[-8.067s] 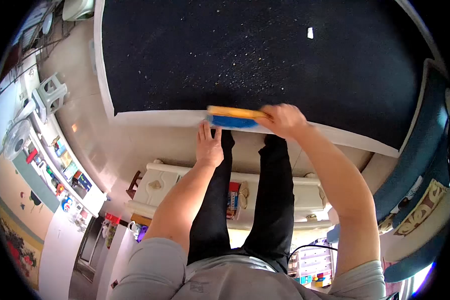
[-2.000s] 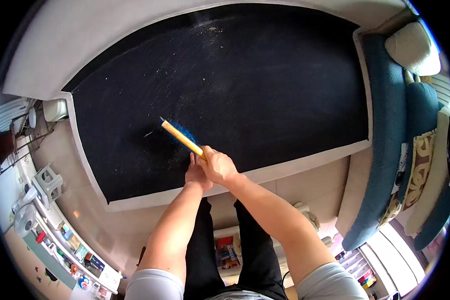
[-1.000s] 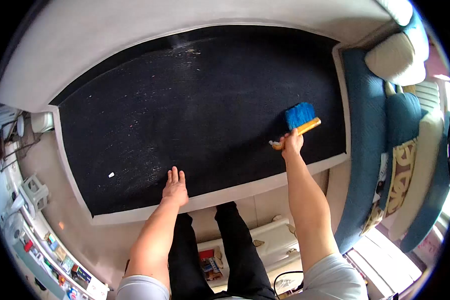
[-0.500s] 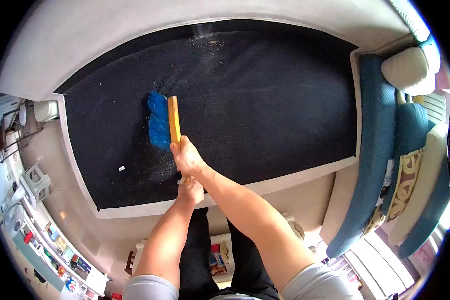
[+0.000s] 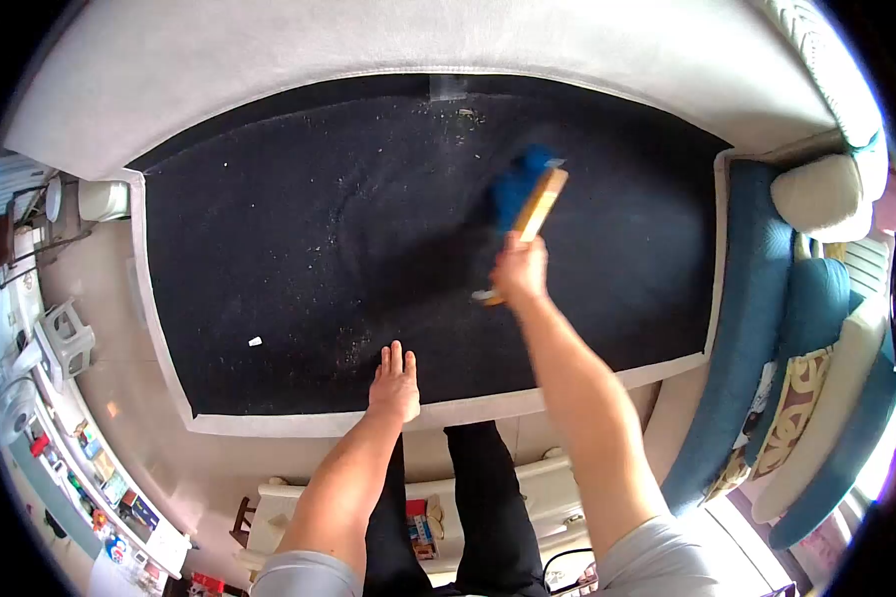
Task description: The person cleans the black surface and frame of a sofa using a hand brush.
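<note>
My right hand (image 5: pixel 521 267) is wrapped round the wooden handle of a brush (image 5: pixel 542 204) with blue bristles, right of the middle of a black surface (image 5: pixel 617 269). The bristles point to the left and are blurred. My left hand (image 5: pixel 395 383) lies with its fingers stretched out on the near edge of the black surface and holds nothing. Pale crumbs lie scattered on the black surface, and a small white scrap (image 5: pixel 255 341) rests at its left.
A pale border (image 5: pixel 289 426) runs round the black surface. At the right stands a blue sofa (image 5: pixel 747 298) with cushions. A white stool (image 5: pixel 68 338) and cluttered shelves are at the left. Behind my legs is a cream cabinet (image 5: pixel 548 493).
My right hand has carried the brush from the left over to the right and away from my left hand. My left hand has opened out flat near the front edge.
</note>
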Demonstrator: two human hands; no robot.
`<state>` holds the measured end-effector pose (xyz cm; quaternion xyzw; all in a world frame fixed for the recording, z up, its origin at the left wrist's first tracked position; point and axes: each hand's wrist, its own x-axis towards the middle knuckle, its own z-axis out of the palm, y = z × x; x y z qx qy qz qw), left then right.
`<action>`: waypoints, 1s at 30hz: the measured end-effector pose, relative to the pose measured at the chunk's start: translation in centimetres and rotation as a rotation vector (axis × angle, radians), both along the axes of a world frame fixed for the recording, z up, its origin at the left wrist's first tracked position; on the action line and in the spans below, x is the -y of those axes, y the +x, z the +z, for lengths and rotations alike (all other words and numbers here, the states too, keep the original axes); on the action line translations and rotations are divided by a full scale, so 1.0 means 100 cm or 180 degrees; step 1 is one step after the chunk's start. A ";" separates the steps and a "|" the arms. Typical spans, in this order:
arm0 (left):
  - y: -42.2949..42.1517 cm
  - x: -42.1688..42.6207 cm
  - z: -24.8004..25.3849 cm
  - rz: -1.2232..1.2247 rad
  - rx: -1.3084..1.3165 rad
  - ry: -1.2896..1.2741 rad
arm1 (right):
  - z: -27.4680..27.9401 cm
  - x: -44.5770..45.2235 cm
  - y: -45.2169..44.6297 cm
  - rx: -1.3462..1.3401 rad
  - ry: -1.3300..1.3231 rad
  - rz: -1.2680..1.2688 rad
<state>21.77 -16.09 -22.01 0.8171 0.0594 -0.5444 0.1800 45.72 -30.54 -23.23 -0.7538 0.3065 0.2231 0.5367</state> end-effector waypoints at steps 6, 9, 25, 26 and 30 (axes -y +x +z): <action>0.050 -0.003 0.040 0.0008 -0.0045 0.0081 | 0.046 -0.118 -0.036 -0.0603 0.0955 0.0989; 0.086 0.002 0.043 0.0658 0.1710 -0.0086 | 0.067 -0.096 -0.022 -0.0496 0.1316 0.0555; 0.154 -0.003 -0.018 0.0311 0.0764 0.0540 | -0.025 -0.128 0.083 0.0056 0.0629 0.0315; 0.153 -0.003 -0.019 0.0332 0.0749 0.0547 | -0.011 -0.145 0.073 -0.0085 0.0780 0.0595; 0.145 -0.008 -0.044 0.0002 0.0823 0.0220 | 0.045 -0.166 0.041 -0.0511 0.1235 0.1451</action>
